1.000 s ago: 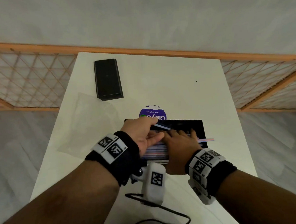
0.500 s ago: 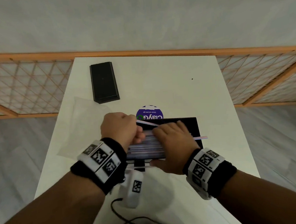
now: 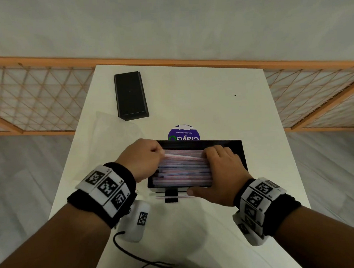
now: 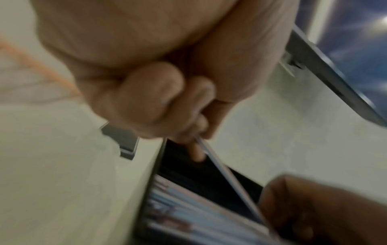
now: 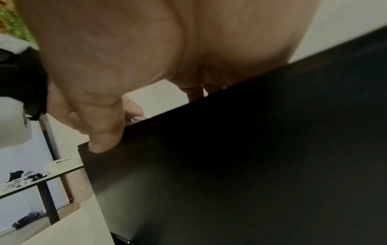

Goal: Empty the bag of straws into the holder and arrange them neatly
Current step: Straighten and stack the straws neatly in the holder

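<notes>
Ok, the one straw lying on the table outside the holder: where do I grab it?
Pinch the stray straw at its left end, from above on the near side. It lies flat along the holder's near wall; the black tab crosses its middle and the right hand's thumb crowds its right end, so the left end looks freest.

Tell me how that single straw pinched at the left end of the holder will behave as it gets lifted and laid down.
Probably very light: the left hand lifts the straw by one end with a fingertip grip. Likely slightly bendy, since it spans slantwise from that pinch toward the right hand. Being thin and round, it may roll or slide over the straws already lying in the holder.
</notes>
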Motion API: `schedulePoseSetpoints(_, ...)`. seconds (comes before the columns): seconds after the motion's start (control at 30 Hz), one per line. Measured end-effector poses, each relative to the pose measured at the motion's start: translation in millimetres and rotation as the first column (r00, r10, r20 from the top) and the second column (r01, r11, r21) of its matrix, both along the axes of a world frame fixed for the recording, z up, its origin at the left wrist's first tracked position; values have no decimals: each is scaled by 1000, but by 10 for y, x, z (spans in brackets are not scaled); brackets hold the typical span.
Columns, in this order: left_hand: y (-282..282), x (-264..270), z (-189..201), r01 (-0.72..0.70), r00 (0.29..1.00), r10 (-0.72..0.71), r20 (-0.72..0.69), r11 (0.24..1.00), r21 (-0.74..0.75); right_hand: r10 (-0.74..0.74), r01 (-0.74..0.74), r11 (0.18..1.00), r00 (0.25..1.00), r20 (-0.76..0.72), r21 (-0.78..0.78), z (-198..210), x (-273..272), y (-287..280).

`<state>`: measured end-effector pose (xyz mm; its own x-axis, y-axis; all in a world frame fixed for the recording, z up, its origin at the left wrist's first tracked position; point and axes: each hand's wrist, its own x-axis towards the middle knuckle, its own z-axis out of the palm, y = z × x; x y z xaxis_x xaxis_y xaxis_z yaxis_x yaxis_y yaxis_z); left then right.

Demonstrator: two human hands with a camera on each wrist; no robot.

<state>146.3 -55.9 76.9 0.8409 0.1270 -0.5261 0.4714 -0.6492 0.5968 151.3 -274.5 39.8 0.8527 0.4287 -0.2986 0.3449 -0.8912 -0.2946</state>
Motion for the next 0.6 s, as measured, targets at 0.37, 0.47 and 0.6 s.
schedulePoseSetpoints(0.37,57,-14,-65,359,901,-402,165,902,240,75,-103,971,988,-138,-214,-69,97,306)
schedulePoseSetpoints(0.47,61,-78,-274,535,840,-541,-42,814,228,101,-147,955,977,-187,-256,-50,130,327)
schedulePoseSetpoints(0.6,51,-87,-362,545,830,-555,-61,783,300,108,-153,941,981,-160,-302,-12,223,254)
